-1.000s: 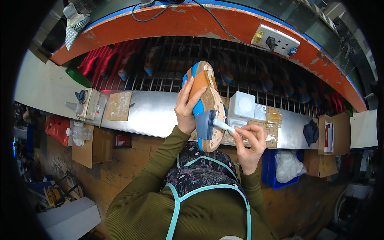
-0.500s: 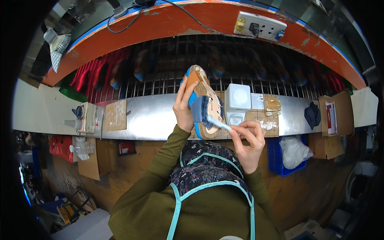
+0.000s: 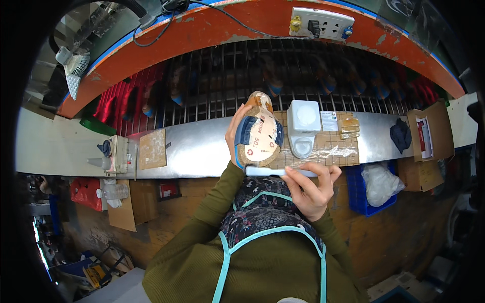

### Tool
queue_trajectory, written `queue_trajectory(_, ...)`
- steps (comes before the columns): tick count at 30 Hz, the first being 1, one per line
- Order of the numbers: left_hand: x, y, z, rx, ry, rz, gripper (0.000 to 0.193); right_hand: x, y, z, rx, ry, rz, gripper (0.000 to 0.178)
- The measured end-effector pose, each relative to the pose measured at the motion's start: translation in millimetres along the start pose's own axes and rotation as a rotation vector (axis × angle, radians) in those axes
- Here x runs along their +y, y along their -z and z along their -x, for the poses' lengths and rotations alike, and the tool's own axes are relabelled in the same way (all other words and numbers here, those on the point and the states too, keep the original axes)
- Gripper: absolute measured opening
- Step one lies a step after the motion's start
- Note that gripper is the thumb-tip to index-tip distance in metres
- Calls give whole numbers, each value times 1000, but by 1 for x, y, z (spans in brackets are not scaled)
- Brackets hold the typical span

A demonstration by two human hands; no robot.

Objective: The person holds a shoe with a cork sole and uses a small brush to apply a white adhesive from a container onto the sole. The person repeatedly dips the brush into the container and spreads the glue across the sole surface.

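Note:
A sandal on its last (image 3: 263,134) is tilted with its underside toward me, showing a pale insole, dark blue strap ends folded over it and a blue side edge. My left hand (image 3: 235,132) is closed around its left side; some of the fingers are hidden behind it. My right hand (image 3: 312,193) pinches a light-blue-handled brush (image 3: 265,171) near the shoe's lower end. Whether the brush tip touches the shoe I cannot tell. Just right of the shoe stands a white dispenser (image 3: 304,115) with a round cup (image 3: 302,147) at its front.
A grid-marked board (image 3: 333,150) lies under the dispenser on the metal ledge (image 3: 194,144). On it sits a yellowish block (image 3: 348,127). Behind, shoes (image 3: 273,83) stand on a rack of metal rods. Below right hangs a blue crate (image 3: 359,194) with a plastic bag.
The shoe has turned so its insole faces me more squarely. My right hand has brought the brush down and left, from the strap to the shoe's lower end.

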State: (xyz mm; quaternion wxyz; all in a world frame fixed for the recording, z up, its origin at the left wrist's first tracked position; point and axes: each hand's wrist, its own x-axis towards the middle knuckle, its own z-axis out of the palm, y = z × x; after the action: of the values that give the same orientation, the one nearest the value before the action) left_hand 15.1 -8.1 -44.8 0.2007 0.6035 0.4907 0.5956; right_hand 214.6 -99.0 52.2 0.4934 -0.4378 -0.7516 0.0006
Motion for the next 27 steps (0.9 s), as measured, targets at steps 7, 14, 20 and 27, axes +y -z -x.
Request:
queue_trajectory(7,-10,-4,13,-75,120,288,50,-2,3,11,43,50,94,35)
queue_trajectory(14,5,-12,17,-95,223,544,53,1,12,19,79,27,148,37)
queue_trajectory(20,39,-17,15,-139,303,732,82,2,18,20,155,2,90,38)
queue_trajectory(27,72,-21,12,-204,424,828,96,1,24,25,166,-61,56,33)
